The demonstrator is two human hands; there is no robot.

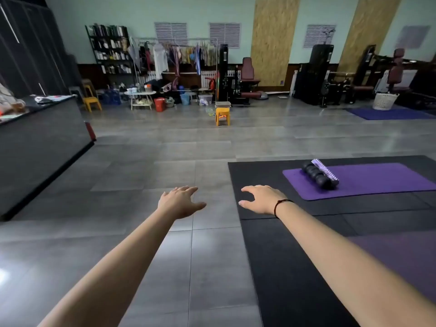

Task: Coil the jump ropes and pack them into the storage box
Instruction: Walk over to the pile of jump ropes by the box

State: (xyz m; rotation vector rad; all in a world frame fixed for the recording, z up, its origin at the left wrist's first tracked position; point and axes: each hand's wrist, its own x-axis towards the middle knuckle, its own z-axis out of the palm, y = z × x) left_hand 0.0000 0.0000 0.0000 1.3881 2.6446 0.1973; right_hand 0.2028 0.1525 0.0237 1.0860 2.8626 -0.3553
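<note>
Both empty: left hand (180,201), right hand (260,199) stretched forward over floor (141,161), fingers wide, no rope within reach. Box (222,105) on yellow stool (222,116) well ahead, probably storage.

Rollers (319,173) on mat (377,182) — right; stool (222,116) ahead

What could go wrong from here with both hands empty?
Your left hand and right hand hold nothing, and no jump rope shows plainly; you may search in the wrong place. The black mat edge runs beside your path: possible trip. The clear box on the orange stool might slide off if loaded roughly.
</note>
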